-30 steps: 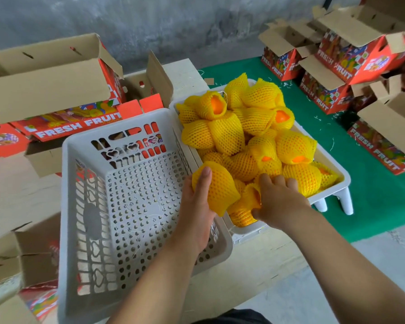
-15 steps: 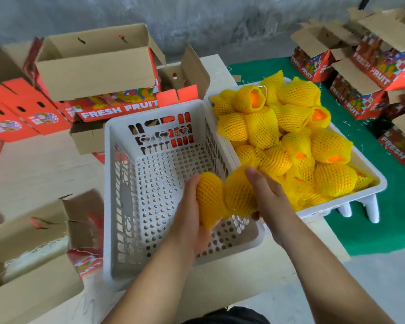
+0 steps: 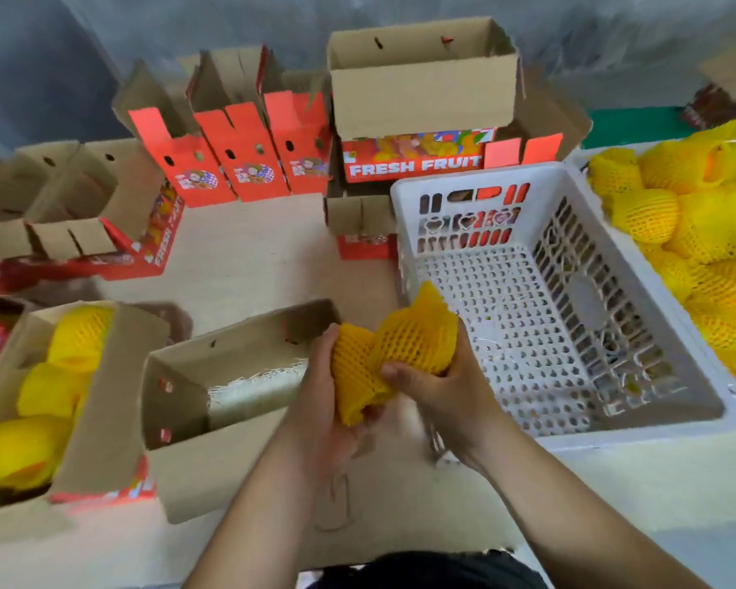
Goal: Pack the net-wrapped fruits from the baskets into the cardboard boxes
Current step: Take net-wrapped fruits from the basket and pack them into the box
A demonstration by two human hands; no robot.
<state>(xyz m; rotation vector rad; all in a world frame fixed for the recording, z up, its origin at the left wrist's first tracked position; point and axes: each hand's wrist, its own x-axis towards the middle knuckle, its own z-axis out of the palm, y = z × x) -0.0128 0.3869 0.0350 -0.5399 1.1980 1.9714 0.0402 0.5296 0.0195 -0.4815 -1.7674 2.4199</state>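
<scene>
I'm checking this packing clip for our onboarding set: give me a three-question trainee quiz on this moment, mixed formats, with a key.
1. True or false: the white basket nearest the person holds no fruit.
2. Multiple choice: what lies inside the open box just left of the hands? A) three fruits B) pale shredded padding C) a folded lid
3. Fill in: the left hand and right hand each hold a ____ fruit, left one, right one.

Key
1. True; its perforated floor is bare.
2. B; the padding is all that shows. The fruits sit in the box at far left.
3. Net-wrapped (yellow foam net).
</scene>
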